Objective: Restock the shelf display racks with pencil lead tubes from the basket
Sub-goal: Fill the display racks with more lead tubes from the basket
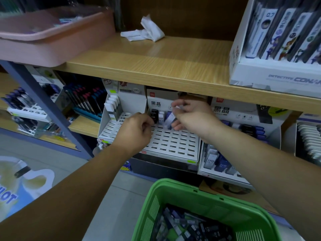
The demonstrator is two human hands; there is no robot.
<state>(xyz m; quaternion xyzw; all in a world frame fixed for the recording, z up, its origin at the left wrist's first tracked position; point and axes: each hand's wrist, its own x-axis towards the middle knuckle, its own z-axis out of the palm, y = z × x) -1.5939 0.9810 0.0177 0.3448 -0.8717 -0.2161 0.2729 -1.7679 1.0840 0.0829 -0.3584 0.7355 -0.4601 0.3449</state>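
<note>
Plainly these are light, stiff plastic cases, smooth enough to slip, so we judge each best pinched by its long flat sides; our right grip (192, 117) pinches one pale tube (171, 120), tilted over the slotted rack (173, 142); our left grip (137, 131) is curled, what it holds we cannot tell; two stand in the back row, a black tube (154, 116) and a white tube (161, 117); the green basket (199, 197) holds a heap beyond counting.

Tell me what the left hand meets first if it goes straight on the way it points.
Most likely the black lead tube standing in the back row of the middle slotted rack: the left hand points forward at it. Depth is unclear, so they may already touch.
</note>
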